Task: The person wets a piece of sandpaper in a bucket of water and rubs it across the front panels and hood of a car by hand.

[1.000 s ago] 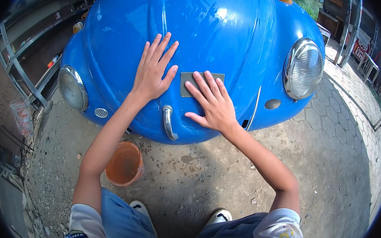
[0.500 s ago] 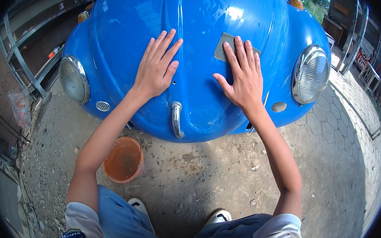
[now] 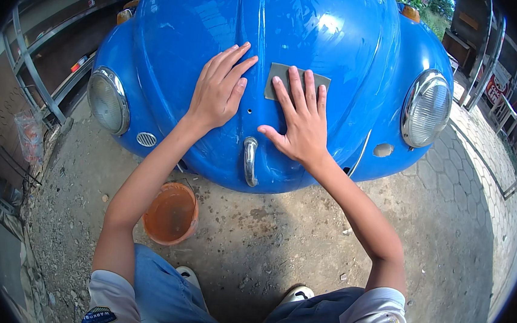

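The grey sheet [image 3: 282, 71] has slid toward the middle of the blue hood [image 3: 182, 52]; the right hand [image 3: 305, 129] lies flat over it, 4 fingers spread; the left hand [image 3: 215, 94] rests alongside, fingers loosely apart; rubbing seems unfinished, coverage unclear.

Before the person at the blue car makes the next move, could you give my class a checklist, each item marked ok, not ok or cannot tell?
1. Grey sheet under the fingers of the right hand: ok, its edges show around them.
2. Left hand touching the blue hood: cannot tell; it may rest or hover slightly.
3. Hood unbroken: not ok; a small dark hole shows above the chrome handle.
4. Grit beneath the sheet: cannot tell, hidden.
5. Orange bucket apart from the left shoe: ok, ground shows between them.
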The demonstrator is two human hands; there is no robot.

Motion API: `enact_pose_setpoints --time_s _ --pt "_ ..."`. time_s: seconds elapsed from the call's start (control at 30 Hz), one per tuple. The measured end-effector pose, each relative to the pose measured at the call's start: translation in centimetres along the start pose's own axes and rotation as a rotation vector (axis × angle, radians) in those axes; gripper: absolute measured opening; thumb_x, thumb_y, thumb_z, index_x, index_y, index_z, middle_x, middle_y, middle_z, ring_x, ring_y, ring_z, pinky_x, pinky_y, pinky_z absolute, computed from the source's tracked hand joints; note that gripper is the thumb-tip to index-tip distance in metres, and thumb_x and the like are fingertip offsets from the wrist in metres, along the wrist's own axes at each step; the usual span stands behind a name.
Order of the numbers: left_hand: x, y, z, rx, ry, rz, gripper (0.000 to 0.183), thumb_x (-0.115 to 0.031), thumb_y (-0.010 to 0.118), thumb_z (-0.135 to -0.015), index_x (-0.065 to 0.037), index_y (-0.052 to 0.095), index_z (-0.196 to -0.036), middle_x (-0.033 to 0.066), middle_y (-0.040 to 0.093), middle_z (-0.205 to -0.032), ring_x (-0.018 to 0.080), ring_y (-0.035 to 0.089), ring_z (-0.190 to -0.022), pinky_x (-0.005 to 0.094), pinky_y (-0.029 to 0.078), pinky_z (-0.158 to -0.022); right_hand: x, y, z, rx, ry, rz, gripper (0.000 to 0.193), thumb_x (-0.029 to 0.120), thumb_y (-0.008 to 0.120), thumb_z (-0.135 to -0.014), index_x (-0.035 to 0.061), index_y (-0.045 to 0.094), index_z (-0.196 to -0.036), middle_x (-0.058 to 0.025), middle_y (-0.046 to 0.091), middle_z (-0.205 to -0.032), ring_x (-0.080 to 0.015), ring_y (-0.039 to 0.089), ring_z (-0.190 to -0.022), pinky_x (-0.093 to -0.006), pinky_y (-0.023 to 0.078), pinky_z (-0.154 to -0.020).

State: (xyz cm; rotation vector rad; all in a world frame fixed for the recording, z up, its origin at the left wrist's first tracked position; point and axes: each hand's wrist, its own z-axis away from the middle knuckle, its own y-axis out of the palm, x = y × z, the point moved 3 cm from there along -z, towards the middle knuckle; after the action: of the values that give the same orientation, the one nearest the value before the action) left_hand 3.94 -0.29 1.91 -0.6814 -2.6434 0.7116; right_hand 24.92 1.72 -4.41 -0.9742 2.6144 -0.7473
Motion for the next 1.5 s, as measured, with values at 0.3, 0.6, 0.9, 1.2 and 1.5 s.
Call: enact_pose_setpoints --time_s 0.3,0.6,0.9,1.2,1.5 --pt "-0.6 0.2 -1.0 -0.059 0.020 0.027 0.041 -0.020 0.056 -0.104 -0.006 0.065 -0.142 0.0141 0.057 -0.157 0.0358 0.048 -0.148 0.0489 0.037 -0.121 -9.2 -2.9 -2.2 -0.086 0.153 0.053 0.090 0.071 0.055 -0.099 0.0164 0.036 -0.167 -0.0149 0.029 -0.175 -0.0415 0.019 -0.163 -0.0574 0.017 -0.130" --pt "-3.7 1.5 -4.4 -0.089 0.052 0.091 0.041 -0.023 0.054 -0.105 -0.006 0.066 -0.140 0.0152 0.059 -0.154 0.0372 0.050 -0.146 0.0495 0.037 -0.121 -3.9 -0.2 1.0 -0.003 0.067 -0.039 0.099 0.081 0.051 -0.095 0.0172 0.034 -0.169 -0.0170 0.022 -0.177 -0.0482 0.013 -0.163 -0.0625 0.017 -0.129" --pt "-3.6 1.7 -4.6 -0.044 -0.002 0.041 0.040 -0.021 0.058 -0.103 -0.007 0.066 -0.140 0.0147 0.059 -0.152 0.0372 0.051 -0.144 0.0498 0.038 -0.121 -4.9 -1.2 1.8 -0.072 0.292 -0.067 0.112 0.077 0.058 -0.094 -0.0006 0.024 -0.168 -0.0290 0.011 -0.176 -0.0510 0.007 -0.163 -0.0643 0.012 -0.129" --pt "-4.6 2.9 -5.8 -0.053 -0.013 0.014 0.042 -0.024 0.057 -0.103 -0.007 0.066 -0.141 0.0141 0.059 -0.153 0.0376 0.049 -0.146 0.0529 0.034 -0.124 -11.4 -3.2 -2.3 -0.118 0.393 -0.022 0.108 0.076 0.054 -0.097 -0.0003 0.027 -0.168 -0.0309 0.014 -0.175 -0.0521 0.007 -0.162 -0.0647 0.009 -0.129" --pt "-3.4 1.8 -8.8 -0.146 -0.049 0.078 0.041 -0.020 0.058 -0.104 -0.008 0.064 -0.142 0.0144 0.058 -0.154 0.0389 0.048 -0.148 0.0581 0.029 -0.127 -11.3 -3.5 -3.7 -0.178 0.302 0.008 0.100 0.073 0.058 -0.096 0.0014 0.038 -0.164 -0.0279 0.025 -0.173 -0.0511 0.019 -0.160 -0.0614 0.021 -0.128"
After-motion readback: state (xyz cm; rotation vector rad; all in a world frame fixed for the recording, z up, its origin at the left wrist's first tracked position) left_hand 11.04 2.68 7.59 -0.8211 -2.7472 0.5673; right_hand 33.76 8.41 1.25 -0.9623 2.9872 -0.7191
